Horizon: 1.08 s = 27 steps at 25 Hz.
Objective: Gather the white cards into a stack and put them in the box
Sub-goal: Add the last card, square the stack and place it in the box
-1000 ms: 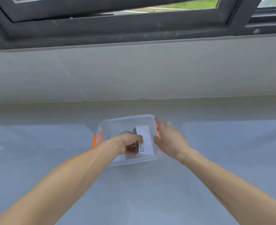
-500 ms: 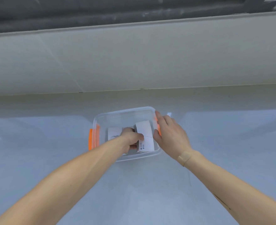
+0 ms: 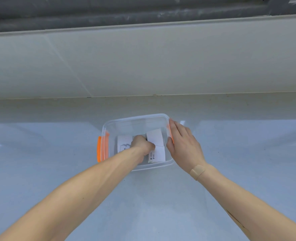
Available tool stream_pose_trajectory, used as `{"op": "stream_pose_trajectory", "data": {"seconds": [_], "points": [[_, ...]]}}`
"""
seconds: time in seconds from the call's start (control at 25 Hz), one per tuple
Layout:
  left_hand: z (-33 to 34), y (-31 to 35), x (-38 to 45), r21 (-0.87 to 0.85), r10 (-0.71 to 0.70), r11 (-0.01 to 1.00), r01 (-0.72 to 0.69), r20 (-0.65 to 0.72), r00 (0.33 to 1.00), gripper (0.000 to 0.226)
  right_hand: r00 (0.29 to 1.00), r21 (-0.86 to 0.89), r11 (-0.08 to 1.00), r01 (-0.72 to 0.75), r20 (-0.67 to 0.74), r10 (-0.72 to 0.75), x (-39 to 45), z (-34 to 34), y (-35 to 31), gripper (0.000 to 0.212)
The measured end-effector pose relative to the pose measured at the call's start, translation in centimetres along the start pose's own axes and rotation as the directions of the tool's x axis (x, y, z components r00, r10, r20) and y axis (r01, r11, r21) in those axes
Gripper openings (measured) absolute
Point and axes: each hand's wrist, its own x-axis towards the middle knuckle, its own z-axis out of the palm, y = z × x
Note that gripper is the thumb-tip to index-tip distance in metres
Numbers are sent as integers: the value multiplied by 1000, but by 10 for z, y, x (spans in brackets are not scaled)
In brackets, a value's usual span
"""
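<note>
Two hands at the box, cards already inside.

Left hand (image 3: 142,145) reaches down into the clear box (image 3: 136,119), fingers curled shut on the cards (image 3: 156,146), which stand tilted toward the 3 o'clock wall; whether the stack touches the floor of the box I cannot tell. One more card (image 3: 123,143) lies flat on the bottom at 9 o'clock of that hand. Right hand (image 3: 183,143) is spread flat against the outside of the 3 o'clock wall, gripping nothing, steadying the box. No cards show on the desk (image 3: 56,162), so gathering looks finished; what seems left is letting go and pulling the hand out.
</note>
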Motion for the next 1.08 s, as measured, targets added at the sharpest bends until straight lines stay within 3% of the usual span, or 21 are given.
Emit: {"op": "stream_pose_trajectory", "data": {"seconds": [0.52,0.8,0.92,1.08], "points": [[-2,2,-1,61,33,998,-34,29,999,38,1000,-14,1000,-24,4,24,-3,4,-2,58],[7,2,1,216,66,975,-59,-22,998,23,999,-16,999,-35,-3,35,-3,5,-3,57],[8,5,1,248,59,967,-56,-5,998,3,999,-30,999,-35,2,35,-4,4,-4,56],[-1,10,0,190,33,981,-46,72,997,11,998,-74,997,-23,52,27,-3,-4,-3,57]]}}
